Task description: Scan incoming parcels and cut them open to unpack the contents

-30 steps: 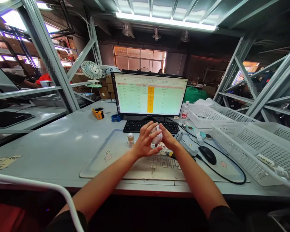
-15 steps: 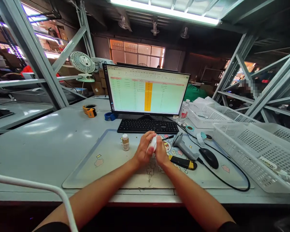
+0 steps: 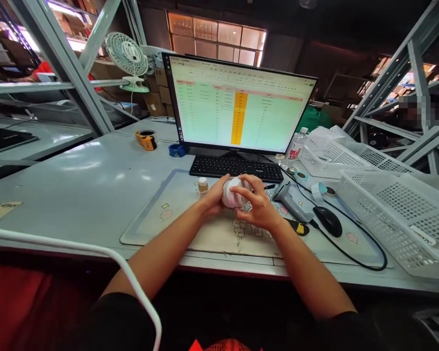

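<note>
Between my two hands, above the desk mat (image 3: 149,219), is a round white thing (image 3: 231,196), pale and partly clear at its rim; I cannot tell whether it is a jar or a roll. My left hand (image 3: 214,199) wraps its left side. Curved over its top and right side are the fingers of my right hand (image 3: 259,204), with the thumb beneath. A small bottle (image 3: 202,186) with a white cap and brownish contents stands upright just left of my left hand, its lower part hidden by that hand.
Behind my hands are a black keyboard (image 3: 237,168) and a monitor (image 3: 241,107). To the right lie a grey barcode scanner (image 3: 292,204), a black mouse (image 3: 328,221), a yellow-black cutter (image 3: 299,227) and white baskets (image 3: 395,209). Orange tape (image 3: 145,140) and blue tape (image 3: 177,150) sit left.
The view has tilted down and drawn closer. My hands have turned the white thing so its round face shows, and my right fingers have spread around it. The bottle is now partly covered.
</note>
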Demonstrator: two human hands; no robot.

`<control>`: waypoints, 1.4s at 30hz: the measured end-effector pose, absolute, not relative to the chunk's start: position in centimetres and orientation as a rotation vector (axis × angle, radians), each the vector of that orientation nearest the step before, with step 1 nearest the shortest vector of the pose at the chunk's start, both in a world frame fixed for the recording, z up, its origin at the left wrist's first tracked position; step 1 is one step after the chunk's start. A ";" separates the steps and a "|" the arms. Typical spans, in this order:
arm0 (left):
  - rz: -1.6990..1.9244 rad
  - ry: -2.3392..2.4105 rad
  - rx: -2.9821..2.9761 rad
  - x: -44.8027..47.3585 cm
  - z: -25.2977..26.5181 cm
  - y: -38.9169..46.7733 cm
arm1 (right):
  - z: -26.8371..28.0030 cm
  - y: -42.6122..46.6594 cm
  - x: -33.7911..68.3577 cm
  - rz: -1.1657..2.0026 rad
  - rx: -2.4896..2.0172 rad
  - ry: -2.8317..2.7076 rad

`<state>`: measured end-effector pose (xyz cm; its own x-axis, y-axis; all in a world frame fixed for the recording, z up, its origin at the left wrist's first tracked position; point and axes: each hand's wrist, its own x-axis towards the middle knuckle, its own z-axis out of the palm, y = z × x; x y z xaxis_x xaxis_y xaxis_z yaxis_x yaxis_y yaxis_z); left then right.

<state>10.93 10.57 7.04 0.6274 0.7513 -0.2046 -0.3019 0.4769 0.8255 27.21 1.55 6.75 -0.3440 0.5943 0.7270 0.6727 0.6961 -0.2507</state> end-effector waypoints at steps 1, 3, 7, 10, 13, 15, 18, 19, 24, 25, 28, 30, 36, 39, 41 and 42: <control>0.740 0.653 0.854 10.8 7.1 10.7 | 6.9 1.5 27.3 -0.031 -0.965 -1.982; 0.872 0.657 0.908 10.7 7.0 10.9 | 7.2 1.5 27.6 0.256 -0.934 -1.725; 1.031 0.434 1.205 10.6 6.4 10.4 | 7.7 1.9 28.7 0.903 -0.780 -1.088; 1.170 0.368 1.642 10.4 6.2 9.5 | 7.7 2.1 28.8 1.107 -0.761 -0.966; 1.310 0.427 2.072 10.1 6.2 9.1 | 7.1 2.2 28.3 1.071 -0.777 -1.055; 1.319 0.502 2.257 10.0 6.0 9.1 | 6.5 2.4 27.9 0.979 -0.815 -1.160; 1.251 0.586 2.407 9.9 5.6 9.3 | 5.7 2.7 27.7 0.819 -0.912 -1.302; 1.237 0.600 2.431 10.0 5.5 9.4 | 5.6 2.8 27.6 0.771 -0.944 -1.325; 1.259 0.458 2.332 10.1 5.4 9.7 | 5.9 2.9 27.8 0.792 -0.985 -1.216; 1.258 0.393 2.246 10.1 5.5 9.9 | 6.1 2.8 27.8 0.865 -0.957 -1.150; 1.247 0.286 1.956 10.2 5.8 10.2 | 7.0 2.6 28.3 1.072 -0.873 -0.952; 1.238 0.295 1.824 10.2 6.0 10.2 | 7.6 2.4 28.7 1.132 -0.855 -0.886; 1.212 0.366 1.695 10.3 6.3 9.6 | 8.1 2.2 28.9 1.090 -0.905 -0.929; 1.214 0.368 1.745 10.2 6.2 9.7 | 7.8 2.2 28.8 1.050 -0.922 -0.963; 1.242 0.360 1.847 10.1 6.2 9.9 | 7.6 2.1 28.7 0.983 -0.921 -1.001; 1.266 0.363 1.913 10.1 6.1 9.9 | 7.5 2.1 28.7 0.936 -0.928 -1.035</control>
<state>10.14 9.88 6.14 0.4588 0.6149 0.6414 -0.1812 -0.6420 0.7450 28.69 2.06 7.55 0.2342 0.9332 0.2726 -0.1775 0.3168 -0.9318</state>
